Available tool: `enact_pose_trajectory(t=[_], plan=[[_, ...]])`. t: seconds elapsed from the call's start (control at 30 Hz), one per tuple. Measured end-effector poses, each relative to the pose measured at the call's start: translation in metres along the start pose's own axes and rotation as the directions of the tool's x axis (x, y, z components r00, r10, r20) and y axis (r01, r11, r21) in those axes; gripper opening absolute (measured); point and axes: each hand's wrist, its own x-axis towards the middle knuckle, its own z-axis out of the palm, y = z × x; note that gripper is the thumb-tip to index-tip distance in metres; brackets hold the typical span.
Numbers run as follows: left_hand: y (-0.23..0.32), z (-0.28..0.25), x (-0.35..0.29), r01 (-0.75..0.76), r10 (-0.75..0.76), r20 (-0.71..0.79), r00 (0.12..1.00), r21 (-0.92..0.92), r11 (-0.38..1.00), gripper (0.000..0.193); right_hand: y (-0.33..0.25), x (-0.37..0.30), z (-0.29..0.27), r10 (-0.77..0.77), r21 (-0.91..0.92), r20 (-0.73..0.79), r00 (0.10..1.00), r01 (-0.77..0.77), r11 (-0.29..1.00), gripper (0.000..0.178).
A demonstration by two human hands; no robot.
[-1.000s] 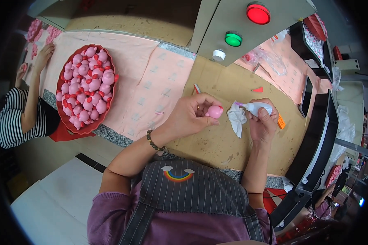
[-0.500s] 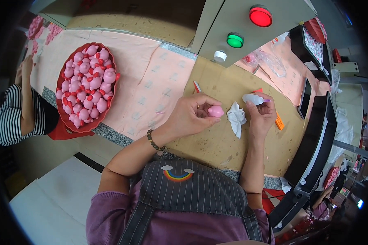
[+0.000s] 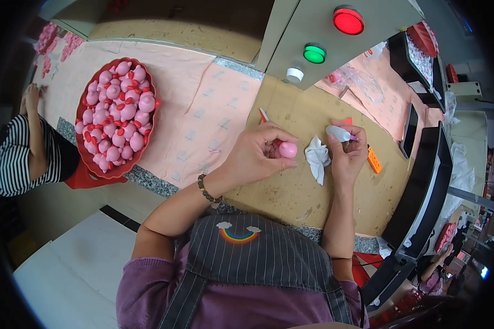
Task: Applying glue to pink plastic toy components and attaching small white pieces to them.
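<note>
Between thumb and fingers, my left hand pinches a small round pink toy figure, a bit of red showing beside it. My right hand is closed round a small translucent squeeze bottle with a thin purple tip pointing right, away from the toy. The two hands are apart. A crumpled white tissue lies between them on the brown board. Just right of my right hand is an orange plastic piece. A red-and-white pen-like item lies beyond my left hand.
A red scalloped basket heaped with pink toys stands at the left. Ahead is a grey machine panel with red and green buttons. A phone and black trays line the right. Another person works at far left.
The pink toy has turned within my left fingers and shifted slightly left. My right hand has tilted the bottle, its purple tip now lower and closer to the fingers.
</note>
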Motion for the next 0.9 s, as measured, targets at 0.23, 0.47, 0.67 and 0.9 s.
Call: enact_pose_trajectory(t=[0.23,0.47,0.67,0.9], plan=[[-0.002,0.000,0.000,0.054,-0.054,0.007,0.999,-0.134,0.989,0.033,0.003,0.001,-0.003,0.023,-0.083,-0.033,0.999,-0.026,0.996,0.023],[0.009,-0.001,0.003,0.032,-0.023,0.038,0.999,-0.233,0.972,0.030,0.007,0.002,-0.008,0.029,-0.185,-0.040,0.999,-0.036,0.982,0.023],[0.000,0.003,-0.003,0.020,-0.012,-0.063,0.998,0.130,0.991,0.036,0.019,0.004,-0.011,-0.046,-0.184,-0.044,0.998,0.037,0.982,0.021],[0.004,0.002,-0.004,-0.151,0.152,0.034,0.988,0.439,0.886,0.035,0.016,0.004,-0.010,-0.035,-0.247,-0.029,0.999,0.026,0.969,0.024]])
